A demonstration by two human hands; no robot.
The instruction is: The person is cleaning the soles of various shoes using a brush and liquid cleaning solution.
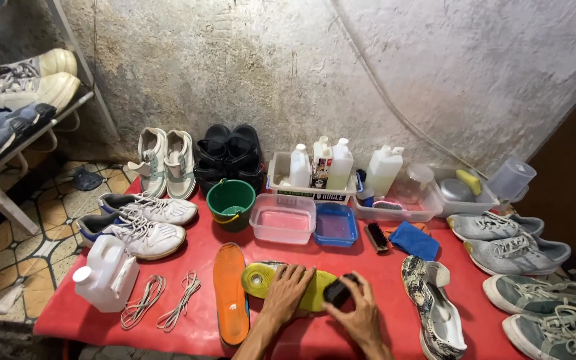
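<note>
A yellow-green insole [261,280] lies flat on the red mat [195,257], just right of an orange insole [230,293]. The left hand [287,288] presses it down with fingers spread flat, gripping nothing, apparently steadying it. The right hand [360,312] is closed around a black brush [339,291] set against the insole's right end. Just right lies a patterned sneaker [431,303]; behind stand 2 basins [283,219], likely kept within reach.

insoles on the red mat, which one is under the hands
The yellow-green insole, lying crosswise: the left hand presses flat on it and the right hand holds a dark brush to it. The orange insole lies untouched to its left.
</note>
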